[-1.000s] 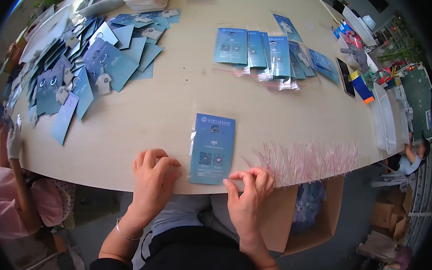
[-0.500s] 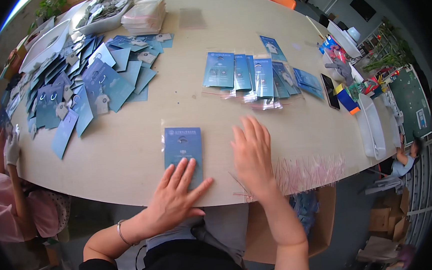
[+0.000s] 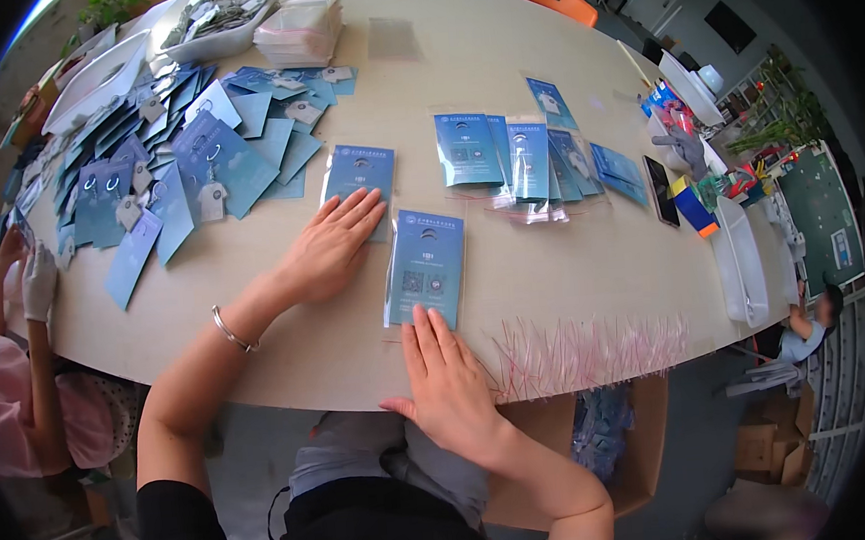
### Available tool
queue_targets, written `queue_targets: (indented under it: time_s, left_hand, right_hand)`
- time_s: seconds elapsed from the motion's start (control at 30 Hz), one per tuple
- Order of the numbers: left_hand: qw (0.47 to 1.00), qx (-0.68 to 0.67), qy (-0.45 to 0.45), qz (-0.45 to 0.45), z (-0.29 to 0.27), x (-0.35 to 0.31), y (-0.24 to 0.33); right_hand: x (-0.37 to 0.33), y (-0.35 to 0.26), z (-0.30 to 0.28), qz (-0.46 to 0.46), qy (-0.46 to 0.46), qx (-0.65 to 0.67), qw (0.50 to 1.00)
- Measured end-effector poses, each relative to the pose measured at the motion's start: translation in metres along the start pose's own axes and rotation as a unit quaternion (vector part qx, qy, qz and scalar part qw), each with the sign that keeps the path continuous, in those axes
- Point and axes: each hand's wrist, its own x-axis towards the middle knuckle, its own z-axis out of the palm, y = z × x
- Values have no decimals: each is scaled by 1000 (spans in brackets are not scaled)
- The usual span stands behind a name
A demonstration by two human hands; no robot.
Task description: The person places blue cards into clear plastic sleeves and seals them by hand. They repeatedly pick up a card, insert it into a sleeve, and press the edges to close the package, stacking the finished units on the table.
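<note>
My left hand (image 3: 333,247) lies flat with its fingers stretched over the lower part of a blue card in a clear bag (image 3: 363,162). Nearer to me, a second blue bagged card (image 3: 425,255) with a curved cutout near its top lies on the table. The fingertips of my right hand (image 3: 448,381) touch its lower edge, fingers straight and thumb out to the side. Beyond and to the right, several bagged blue cards (image 3: 467,152) overlap in a row. What sits inside the bags under my hands is hidden.
Blue cards with shirt-shaped keyrings (image 3: 209,155) are heaped at the left, near a tub of keyrings (image 3: 220,24) and stacked clear bags (image 3: 300,30). Thin reddish-edged strips (image 3: 589,354) line the front edge. A phone (image 3: 661,192) and white tray (image 3: 740,264) lie right; a gloved co-worker's hand (image 3: 39,282) shows left.
My left hand has moved away from me across the table. My right hand has come nearer and leftward onto a bagged card. Two bagged cards now lie by my hands where one lay before.
</note>
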Motion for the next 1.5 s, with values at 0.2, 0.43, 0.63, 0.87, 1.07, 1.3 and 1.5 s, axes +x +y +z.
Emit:
queue_targets:
  time_s: [0.2, 0.43, 0.63, 0.87, 1.07, 1.3, 1.5]
  left_hand:
    - [985, -55, 24, 161, 6, -14, 56]
    - [983, -10, -64, 174, 10, -58, 83]
    - [986, 26, -54, 153, 7, -64, 86]
    - [988, 5, -74, 136, 8, -60, 88]
    - [990, 27, -97, 102, 3, -67, 88]
    - [985, 50, -115, 122, 1, -56, 96]
    - [986, 24, -122, 108, -7, -62, 94]
  right_hand:
    - [-26, -8, 5, 14, 69, 112, 991]
    - [-47, 14, -12, 121, 209, 139, 960]
    - [-45, 13, -3, 102, 159, 84, 978]
    - [-65, -4, -14, 1, 80, 127, 989]
    - [-125, 85, -59, 283, 328, 244, 868]
    - [-304, 328, -51, 617, 433, 13, 656]
    - [-252, 333, -61, 751, 274, -61, 597]
